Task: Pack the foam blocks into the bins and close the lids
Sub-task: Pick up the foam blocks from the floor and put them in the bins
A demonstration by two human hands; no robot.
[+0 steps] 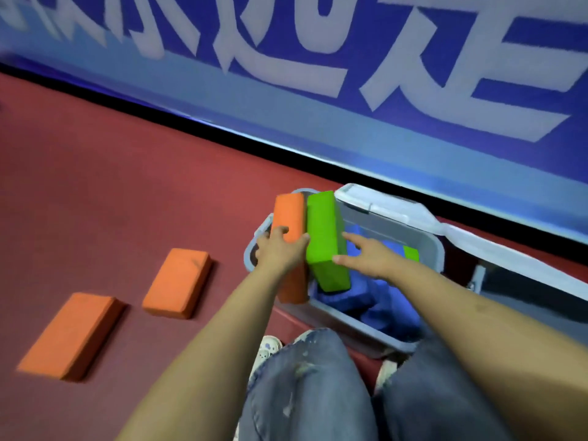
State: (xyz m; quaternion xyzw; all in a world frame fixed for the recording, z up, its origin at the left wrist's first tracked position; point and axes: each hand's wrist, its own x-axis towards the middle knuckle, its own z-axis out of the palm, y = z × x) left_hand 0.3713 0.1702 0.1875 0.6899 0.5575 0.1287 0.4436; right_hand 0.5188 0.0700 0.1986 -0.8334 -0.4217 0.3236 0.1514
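Head view: left hand point(281, 249) gripping orange block point(289, 224), right hand point(369, 257) fingers spread against green block point(326, 243).

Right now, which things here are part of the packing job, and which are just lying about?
Part of the job:
- grey bin with its open lid
- upright orange block under the left hand
- upright green block touched by the right hand
- blue blocks inside
- two orange blocks on the floor

Just there:
- blue banner
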